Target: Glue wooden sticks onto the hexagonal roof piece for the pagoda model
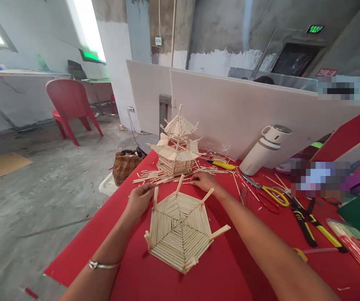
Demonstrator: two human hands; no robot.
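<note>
A hexagonal base (195,225) made of thin wooden sticks lies on the red table, with short stick posts rising at its corners. My left hand (139,202) is at its far left corner, fingertips pinched together right by a corner post (156,197); whatever they hold is too small to make out. Beyond the far right edge, my right hand (204,182) has its fingers closed on a thin wooden stick (186,182). Just past both hands stands a two-tiered stick pagoda (176,154), with loose sticks (154,176) scattered around its foot.
Right of the pagoda lie a yellow cutter knife (223,164), yellow-handled scissors (274,195) and black-yellow pliers (305,225). A white flask (263,150) leans near the white partition board (223,113). A plaid bag (126,166) sits beyond the table's left edge.
</note>
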